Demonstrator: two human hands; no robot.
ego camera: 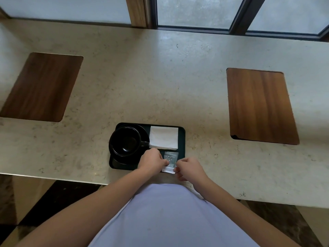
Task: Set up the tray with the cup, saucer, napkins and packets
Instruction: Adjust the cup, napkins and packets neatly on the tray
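The left hand [152, 160] and the right hand [188, 167] both sat over the near right corner of the tray [182, 139]. Their fingers were curled in and seemed to pinch the packets [170, 160], one hand on each side. How tight the hold was, I could not tell.

The packets lay flat at the tray's near edge. The lowest white one stuck out a little over that edge. The napkins [163, 139] lay in the far right corner. The black cup [125, 141] stood on its saucer [142, 132] on the left side of the tray, with its handle pointing at the napkins. The tray sat near the front edge of the stone counter [160, 77].

The packets looked thin, light and a bit slippery. They would probably bend easily. It would be best to hold them by their side edges and slide them in gently.
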